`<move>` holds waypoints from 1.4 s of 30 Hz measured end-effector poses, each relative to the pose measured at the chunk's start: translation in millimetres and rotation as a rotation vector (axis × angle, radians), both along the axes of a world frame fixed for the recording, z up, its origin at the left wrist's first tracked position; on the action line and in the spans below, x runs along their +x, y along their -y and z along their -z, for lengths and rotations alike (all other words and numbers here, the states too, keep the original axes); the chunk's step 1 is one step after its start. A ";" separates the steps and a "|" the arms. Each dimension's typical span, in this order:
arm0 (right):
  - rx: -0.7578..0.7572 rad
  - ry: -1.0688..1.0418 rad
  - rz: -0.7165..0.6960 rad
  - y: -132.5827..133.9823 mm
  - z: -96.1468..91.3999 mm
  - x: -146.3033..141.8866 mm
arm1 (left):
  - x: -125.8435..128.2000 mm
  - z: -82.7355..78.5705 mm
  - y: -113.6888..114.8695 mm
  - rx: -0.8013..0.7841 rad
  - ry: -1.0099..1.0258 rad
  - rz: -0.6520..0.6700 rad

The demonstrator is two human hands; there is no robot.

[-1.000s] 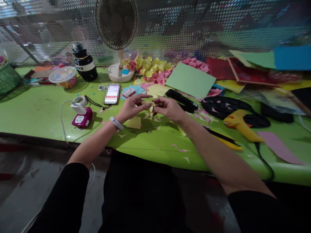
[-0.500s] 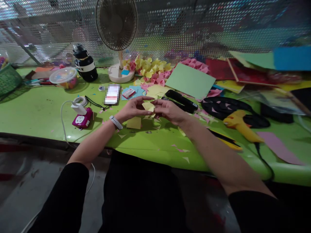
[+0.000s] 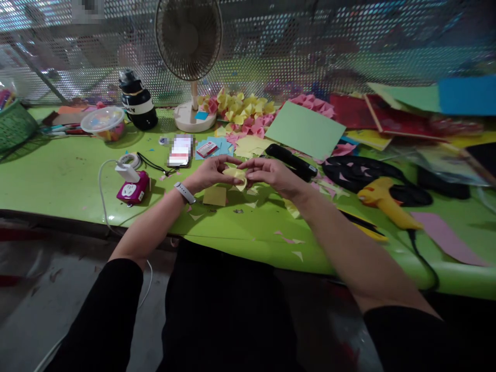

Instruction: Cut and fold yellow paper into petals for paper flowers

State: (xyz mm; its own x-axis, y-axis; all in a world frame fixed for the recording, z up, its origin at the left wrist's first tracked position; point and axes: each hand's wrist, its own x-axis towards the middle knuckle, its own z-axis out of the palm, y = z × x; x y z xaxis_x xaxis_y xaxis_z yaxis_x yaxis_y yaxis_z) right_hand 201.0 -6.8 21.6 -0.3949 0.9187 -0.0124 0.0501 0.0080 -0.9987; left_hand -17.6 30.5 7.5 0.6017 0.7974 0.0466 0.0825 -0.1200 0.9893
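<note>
My left hand (image 3: 209, 174) and my right hand (image 3: 271, 174) meet above the green table (image 3: 58, 175), both pinching a small folded yellow paper piece (image 3: 236, 174) between their fingertips. A white watch is on my left wrist. A flat yellow paper square (image 3: 215, 196) lies on the table just under my left hand. Small yellow and pink paper offcuts are scattered around. Behind my hands lies a heap of folded yellow and pink paper pieces (image 3: 242, 111).
A black stapler (image 3: 292, 161) lies behind my right hand, a yellow glue gun (image 3: 383, 201) to the right. A phone (image 3: 180, 150), a magenta socket with charger (image 3: 132, 187), a fan (image 3: 191, 62), a black bottle (image 3: 138, 103), a plastic tub (image 3: 104, 123) and coloured sheets (image 3: 304, 129) stand around.
The yellow paper piece has been turned and folded between my fingers; both hands stay in the same spot over the table.
</note>
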 end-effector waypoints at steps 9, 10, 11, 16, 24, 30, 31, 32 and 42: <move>0.276 0.072 0.270 6.0 12.1 -11.8 | 1.6 6.9 -2.2 -0.075 0.145 -0.058; 0.306 0.086 0.313 7.2 13.5 -13.4 | 2.7 10.0 -3.5 -0.074 0.165 -0.079; 0.329 0.101 0.345 8.3 15.0 -14.9 | 3.9 13.2 -5.0 -0.063 0.184 -0.095; 0.334 0.165 0.365 11.9 21.2 -19.9 | 7.1 21.4 -8.4 0.045 0.213 -0.099; 0.249 0.118 0.314 10.0 27.1 -25.6 | 9.9 19.6 -2.3 0.196 0.153 -0.120; 0.229 0.130 0.271 13.9 20.3 -21.8 | 11.0 21.3 -2.8 0.210 0.189 -0.070; 0.230 0.136 0.279 14.9 16.9 -20.1 | 10.5 20.8 -3.2 0.212 0.179 -0.065; 0.237 0.139 0.295 15.5 13.5 -18.3 | 9.9 20.2 -3.6 0.206 0.167 -0.057; 0.259 0.081 0.351 8.0 8.1 -10.7 | 7.7 17.4 -4.2 0.151 0.161 -0.011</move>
